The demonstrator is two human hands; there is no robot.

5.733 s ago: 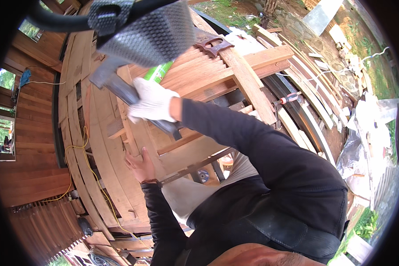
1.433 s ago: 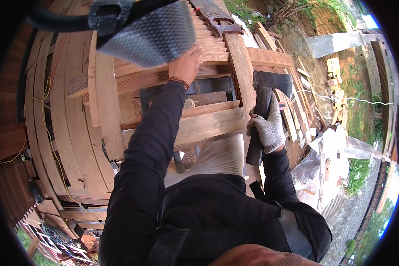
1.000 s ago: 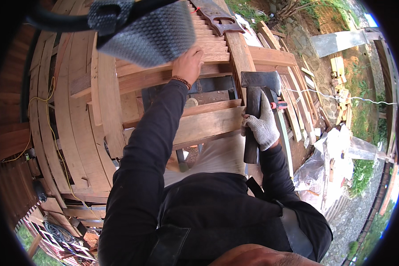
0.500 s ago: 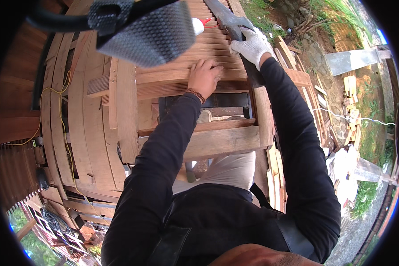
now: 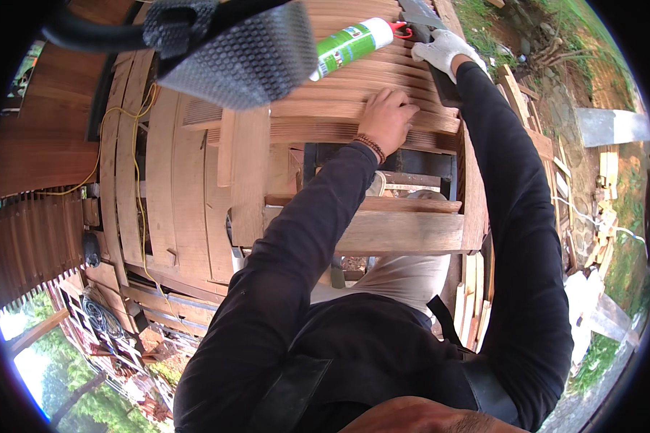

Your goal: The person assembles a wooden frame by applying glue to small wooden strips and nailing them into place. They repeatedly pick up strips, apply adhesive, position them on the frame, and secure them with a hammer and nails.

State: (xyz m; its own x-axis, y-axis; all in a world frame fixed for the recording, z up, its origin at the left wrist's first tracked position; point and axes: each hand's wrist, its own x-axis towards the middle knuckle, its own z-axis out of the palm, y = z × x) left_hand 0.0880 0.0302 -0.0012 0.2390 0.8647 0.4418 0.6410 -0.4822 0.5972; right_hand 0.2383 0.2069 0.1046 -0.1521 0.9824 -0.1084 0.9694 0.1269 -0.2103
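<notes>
Bare and wearing a beaded bracelet, my left hand (image 5: 388, 119) rests on a wooden slat (image 5: 318, 110) at the near end of a slatted wooden frame, its fingers curled over the wood. My right hand (image 5: 444, 52), in a white glove, grips a long dark tool (image 5: 444, 88) with a flat grey metal part at its far end. The tool lies along the frame's right side; its exact kind is unclear. A green and white bottle (image 5: 354, 47) with a red nozzle lies on the slats, beyond my left hand, partly hidden by a dark textured object.
That dark textured object (image 5: 245, 61) hangs close at the upper left and blocks part of the slats. Wide planks (image 5: 155, 209) with a yellow cord (image 5: 136, 155) lie to the left. Loose timber (image 5: 473, 289) and a grassy slope are on the right. A crossbar (image 5: 397, 232) stands before me.
The view has shifted, so the frame and both hands appear farther right. More of the green and white bottle shows. Both hands keep nearly the same places on the frame.
</notes>
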